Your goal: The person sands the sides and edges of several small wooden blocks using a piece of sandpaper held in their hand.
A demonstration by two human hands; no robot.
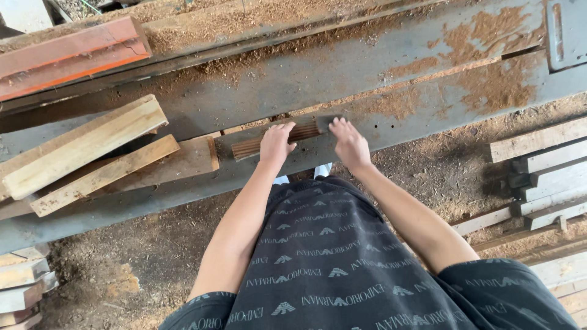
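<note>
A short ribbed piece of dark brown wood [299, 132] lies on the grey metal machine bed [342, 73] right in front of me. My left hand [275, 143] rests on its middle, fingers curled over the ribbed top. The fingers of my right hand [348, 142] press on the piece's right end. Both forearms reach forward from my dark patterned shirt.
Pale timber blocks [82, 146] lie stacked on the bed to the left, with a red-painted beam [67, 55] behind them. Sawdust covers the bed and the floor. More planks are piled at the right [544, 177] and at the lower left [21, 284].
</note>
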